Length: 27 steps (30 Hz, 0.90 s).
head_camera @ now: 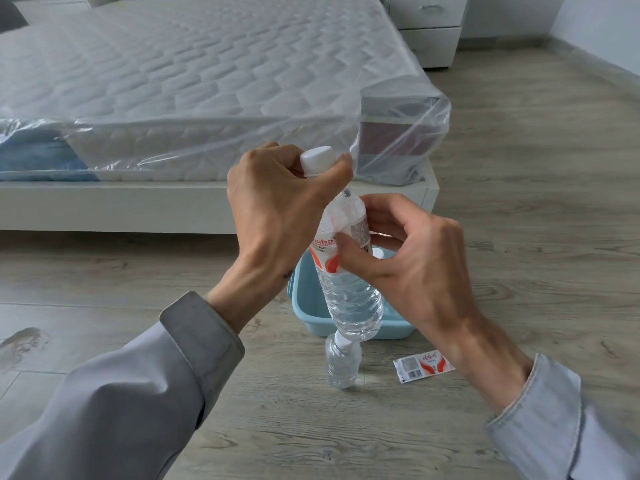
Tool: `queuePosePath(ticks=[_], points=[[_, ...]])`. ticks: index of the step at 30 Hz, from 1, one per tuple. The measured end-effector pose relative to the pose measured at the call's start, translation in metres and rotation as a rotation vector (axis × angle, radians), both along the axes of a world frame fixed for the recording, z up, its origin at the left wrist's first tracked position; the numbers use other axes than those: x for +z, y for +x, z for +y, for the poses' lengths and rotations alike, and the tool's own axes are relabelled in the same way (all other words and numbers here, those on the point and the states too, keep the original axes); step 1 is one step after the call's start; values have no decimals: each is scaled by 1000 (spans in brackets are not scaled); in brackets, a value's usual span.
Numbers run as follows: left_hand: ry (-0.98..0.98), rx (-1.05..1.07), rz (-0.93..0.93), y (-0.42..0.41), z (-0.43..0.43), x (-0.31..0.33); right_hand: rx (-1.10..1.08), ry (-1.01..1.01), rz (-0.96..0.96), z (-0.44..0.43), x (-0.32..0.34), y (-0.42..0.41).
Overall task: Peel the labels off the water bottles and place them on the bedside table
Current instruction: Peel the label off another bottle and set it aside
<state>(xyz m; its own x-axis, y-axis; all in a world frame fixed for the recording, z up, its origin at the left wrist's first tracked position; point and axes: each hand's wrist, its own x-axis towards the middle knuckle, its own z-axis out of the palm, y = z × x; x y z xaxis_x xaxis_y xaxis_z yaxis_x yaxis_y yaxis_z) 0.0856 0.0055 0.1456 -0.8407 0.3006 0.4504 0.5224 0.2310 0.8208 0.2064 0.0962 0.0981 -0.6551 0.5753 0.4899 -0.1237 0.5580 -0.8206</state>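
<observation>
The left hand (277, 209) has its fingers curled round the neck of a water bottle (353, 299), just under its white cap (318, 160). The right hand (408, 265) pinches the crumpled red-and-white label (323, 254) at mid-body between thumb and fingertips. The bottle hangs tilted in the air above a blue basin (304, 303) on the wooden floor (104, 271). Nearer sits a bare bottle (343, 365), with a peeled label (424, 367) just to its right. Beyond lies a plastic-wrapped mattress (190, 64). The bedside table (429, 29) stands far right.

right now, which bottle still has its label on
The raised bottle, held by the left hand and right hand, its label partly peeled; the floor bottle is bare.
</observation>
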Motion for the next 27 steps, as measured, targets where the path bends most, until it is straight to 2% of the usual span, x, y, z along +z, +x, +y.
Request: queuePosePath(ticks=[7, 14, 19, 27], points=[[0, 4, 7, 2, 0, 4, -2, -87, -9, 1, 5, -1], [5, 0, -28, 2, -1, 7, 44, -105, 18, -1, 7, 0], [10, -22, -37, 2, -2, 9, -6, -95, 77, 5, 6, 6], [69, -25, -88, -9, -8, 25, 191, -74, -6, -4, 14, 14]])
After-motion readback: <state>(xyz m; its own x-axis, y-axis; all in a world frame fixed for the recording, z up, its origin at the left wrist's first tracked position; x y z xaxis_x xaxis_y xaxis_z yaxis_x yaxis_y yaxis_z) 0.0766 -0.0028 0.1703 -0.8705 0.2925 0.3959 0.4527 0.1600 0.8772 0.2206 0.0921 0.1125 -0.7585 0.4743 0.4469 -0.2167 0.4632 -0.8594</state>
